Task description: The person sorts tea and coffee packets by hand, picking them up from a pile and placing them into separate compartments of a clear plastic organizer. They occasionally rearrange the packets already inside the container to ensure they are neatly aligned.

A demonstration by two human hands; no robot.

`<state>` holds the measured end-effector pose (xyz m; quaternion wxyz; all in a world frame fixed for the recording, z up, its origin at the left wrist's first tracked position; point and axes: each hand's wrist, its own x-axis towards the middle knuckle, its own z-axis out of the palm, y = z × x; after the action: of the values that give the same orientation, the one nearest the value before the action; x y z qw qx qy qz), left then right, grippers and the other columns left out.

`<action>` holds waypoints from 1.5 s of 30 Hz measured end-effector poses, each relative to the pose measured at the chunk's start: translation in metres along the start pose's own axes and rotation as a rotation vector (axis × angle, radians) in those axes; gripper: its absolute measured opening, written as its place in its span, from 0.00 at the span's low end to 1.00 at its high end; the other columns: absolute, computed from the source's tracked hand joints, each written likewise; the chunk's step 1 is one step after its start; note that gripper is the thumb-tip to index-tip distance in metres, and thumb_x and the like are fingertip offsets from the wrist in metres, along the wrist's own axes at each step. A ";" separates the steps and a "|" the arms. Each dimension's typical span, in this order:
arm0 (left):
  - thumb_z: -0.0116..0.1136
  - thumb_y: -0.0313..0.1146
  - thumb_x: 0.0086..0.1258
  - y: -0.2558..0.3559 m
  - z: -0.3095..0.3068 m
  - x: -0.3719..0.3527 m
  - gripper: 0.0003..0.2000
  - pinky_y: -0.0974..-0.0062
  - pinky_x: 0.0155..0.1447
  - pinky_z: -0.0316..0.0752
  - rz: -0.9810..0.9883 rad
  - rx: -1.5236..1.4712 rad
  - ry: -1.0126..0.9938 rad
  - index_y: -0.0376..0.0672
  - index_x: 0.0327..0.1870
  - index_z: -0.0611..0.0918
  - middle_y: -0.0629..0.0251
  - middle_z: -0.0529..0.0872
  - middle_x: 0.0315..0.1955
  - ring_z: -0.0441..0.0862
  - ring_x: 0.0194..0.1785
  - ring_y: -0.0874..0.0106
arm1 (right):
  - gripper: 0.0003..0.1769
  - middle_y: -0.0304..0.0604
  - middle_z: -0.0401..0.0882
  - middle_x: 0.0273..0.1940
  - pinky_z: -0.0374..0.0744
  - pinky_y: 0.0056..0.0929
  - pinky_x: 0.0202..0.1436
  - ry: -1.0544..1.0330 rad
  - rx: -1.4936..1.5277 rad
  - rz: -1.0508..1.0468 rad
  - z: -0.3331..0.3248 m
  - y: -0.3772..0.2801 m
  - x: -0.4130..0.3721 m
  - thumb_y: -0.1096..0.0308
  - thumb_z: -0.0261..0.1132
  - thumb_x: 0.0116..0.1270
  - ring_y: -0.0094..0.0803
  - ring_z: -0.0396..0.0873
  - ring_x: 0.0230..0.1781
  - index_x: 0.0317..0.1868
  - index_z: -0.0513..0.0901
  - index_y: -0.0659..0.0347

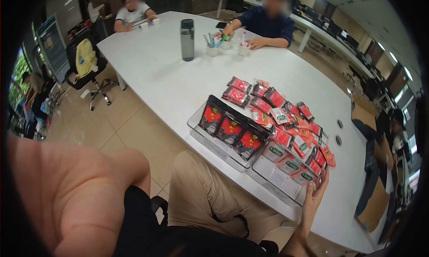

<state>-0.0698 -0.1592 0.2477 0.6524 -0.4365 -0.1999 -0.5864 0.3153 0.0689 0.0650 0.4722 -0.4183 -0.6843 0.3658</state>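
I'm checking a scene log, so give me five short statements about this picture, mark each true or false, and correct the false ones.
1. The gray bottle stands upright on the white table. True.
2. The yellow cloth lies on the floor. False: it hangs over the black chair.
3. The right hand is at the end of the bin with the Coze packets. True.
4. Three black-and-red packets stand in a row in another clear bin. True.
5. The left hand touches the bottle. False: it is well away, large at the picture's lower left.
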 end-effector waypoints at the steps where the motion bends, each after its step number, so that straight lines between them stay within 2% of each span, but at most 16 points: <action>1: 0.50 0.41 0.73 0.004 0.000 -0.010 0.15 0.52 0.57 0.69 -0.011 -0.012 -0.024 0.42 0.53 0.71 0.52 0.81 0.46 0.75 0.50 0.56 | 0.41 0.53 0.52 0.75 0.55 0.45 0.75 0.068 0.070 -0.037 0.005 0.009 -0.002 0.62 0.61 0.70 0.46 0.57 0.74 0.77 0.49 0.59; 2: 0.51 0.41 0.73 0.009 0.001 -0.023 0.15 0.52 0.57 0.70 -0.028 -0.027 -0.058 0.41 0.53 0.71 0.52 0.81 0.45 0.76 0.49 0.56 | 0.37 0.54 0.55 0.74 0.53 0.47 0.76 0.110 0.028 -0.109 0.010 0.014 -0.005 0.54 0.53 0.75 0.45 0.57 0.74 0.76 0.50 0.58; 5: 0.52 0.42 0.73 0.040 0.002 -0.078 0.15 0.53 0.55 0.71 -0.220 -0.126 -0.275 0.40 0.51 0.72 0.51 0.82 0.44 0.77 0.47 0.56 | 0.38 0.55 0.56 0.74 0.52 0.48 0.76 0.201 0.241 -0.037 0.014 0.017 -0.010 0.47 0.50 0.75 0.47 0.57 0.74 0.76 0.49 0.58; 7: 0.53 0.42 0.72 0.079 0.010 -0.124 0.16 0.54 0.54 0.72 -0.522 -0.227 -0.493 0.40 0.50 0.72 0.50 0.83 0.43 0.78 0.45 0.56 | 0.43 0.57 0.58 0.73 0.53 0.49 0.76 0.244 0.229 -0.066 0.020 0.020 -0.010 0.39 0.46 0.74 0.48 0.57 0.74 0.76 0.49 0.62; 8: 0.59 0.35 0.70 0.101 0.013 -0.145 0.12 0.59 0.55 0.72 -0.725 -0.266 -0.591 0.44 0.50 0.74 0.62 0.86 0.38 0.80 0.48 0.59 | 0.44 0.57 0.58 0.73 0.54 0.48 0.76 0.264 0.241 -0.091 0.022 0.022 -0.011 0.39 0.46 0.73 0.47 0.57 0.74 0.75 0.49 0.64; 9: 0.63 0.37 0.67 0.122 0.018 -0.169 0.13 0.59 0.56 0.70 -0.843 -0.325 -0.643 0.43 0.49 0.78 0.62 0.87 0.41 0.81 0.46 0.62 | 0.45 0.56 0.58 0.72 0.54 0.48 0.75 0.286 0.253 -0.114 0.026 0.023 -0.013 0.38 0.46 0.73 0.47 0.57 0.74 0.75 0.48 0.67; 11: 0.66 0.37 0.62 0.156 0.019 -0.203 0.15 0.63 0.57 0.66 -0.820 -0.311 -0.875 0.44 0.48 0.81 0.66 0.87 0.42 0.82 0.44 0.67 | 0.47 0.58 0.58 0.72 0.54 0.48 0.75 0.293 0.312 -0.147 0.030 0.030 -0.016 0.36 0.45 0.72 0.48 0.57 0.74 0.75 0.48 0.69; 14: 0.66 0.39 0.61 0.178 0.018 -0.234 0.16 0.69 0.54 0.63 -0.692 -0.260 -1.011 0.45 0.48 0.82 0.69 0.86 0.40 0.80 0.42 0.70 | 0.51 0.59 0.57 0.72 0.52 0.48 0.75 0.264 0.310 -0.153 0.030 0.034 -0.016 0.32 0.45 0.69 0.48 0.55 0.75 0.75 0.49 0.69; 21: 0.69 0.36 0.56 0.187 0.019 -0.247 0.12 0.74 0.52 0.57 -0.652 -0.191 -0.997 0.48 0.43 0.87 0.78 0.86 0.40 0.73 0.31 0.78 | 0.55 0.57 0.54 0.74 0.50 0.50 0.76 0.203 0.237 -0.081 0.028 0.037 -0.015 0.25 0.41 0.65 0.48 0.50 0.77 0.75 0.50 0.66; 25: 0.72 0.41 0.52 0.186 0.020 -0.246 0.11 0.73 0.52 0.56 -0.602 -0.241 -1.018 0.50 0.35 0.87 0.82 0.85 0.37 0.71 0.31 0.78 | 0.50 0.52 0.67 0.67 0.54 0.49 0.74 0.155 0.185 0.014 0.007 0.032 0.000 0.27 0.37 0.69 0.42 0.61 0.71 0.72 0.58 0.64; 26: 0.73 0.42 0.50 0.187 0.019 -0.246 0.12 0.72 0.52 0.55 -0.611 -0.249 -1.027 0.51 0.34 0.87 0.81 0.85 0.36 0.72 0.32 0.77 | 0.39 0.50 0.74 0.61 0.60 0.46 0.71 0.122 0.255 -0.026 -0.002 0.029 0.009 0.37 0.43 0.74 0.39 0.68 0.66 0.66 0.68 0.64; 29: 0.75 0.45 0.45 0.187 0.018 -0.246 0.15 0.70 0.52 0.55 -0.627 -0.261 -1.048 0.53 0.33 0.86 0.81 0.84 0.33 0.72 0.34 0.76 | 0.26 0.48 0.79 0.57 0.65 0.40 0.68 -0.001 0.006 0.066 -0.020 0.014 0.051 0.51 0.57 0.73 0.37 0.72 0.63 0.59 0.77 0.64; 31: 0.76 0.46 0.42 0.187 0.020 -0.244 0.16 0.70 0.51 0.55 -0.623 -0.255 -1.054 0.53 0.31 0.85 0.81 0.83 0.32 0.72 0.34 0.76 | 0.22 0.47 0.80 0.56 0.67 0.36 0.67 -0.121 -0.235 -0.039 -0.023 0.025 0.084 0.59 0.63 0.68 0.37 0.73 0.62 0.57 0.79 0.63; 36: 0.76 0.46 0.43 0.187 0.020 -0.247 0.16 0.72 0.50 0.54 -0.618 -0.270 -1.033 0.52 0.30 0.84 0.81 0.82 0.33 0.71 0.33 0.76 | 0.28 0.44 0.78 0.60 0.69 0.37 0.67 -0.477 -0.485 -0.192 -0.010 0.023 0.133 0.62 0.71 0.58 0.39 0.73 0.63 0.60 0.79 0.58; 42: 0.76 0.47 0.42 0.187 0.018 -0.247 0.17 0.70 0.49 0.55 -0.615 -0.264 -1.049 0.53 0.31 0.84 0.81 0.83 0.33 0.73 0.34 0.75 | 0.26 0.45 0.79 0.60 0.72 0.36 0.65 -0.552 -0.721 -0.291 0.007 0.049 0.135 0.71 0.66 0.58 0.40 0.75 0.61 0.60 0.79 0.57; 45: 0.76 0.47 0.42 0.187 0.016 -0.247 0.17 0.70 0.50 0.55 -0.610 -0.271 -1.062 0.53 0.31 0.84 0.81 0.83 0.33 0.73 0.34 0.75 | 0.25 0.47 0.84 0.50 0.79 0.33 0.50 -0.493 -0.722 -0.364 -0.003 0.054 0.132 0.71 0.65 0.60 0.43 0.82 0.46 0.60 0.80 0.54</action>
<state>0.0528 -0.0131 0.0024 0.2062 -0.6706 -0.5363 -0.4693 0.3031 0.2108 0.0622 0.1764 -0.3296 -0.9216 0.1043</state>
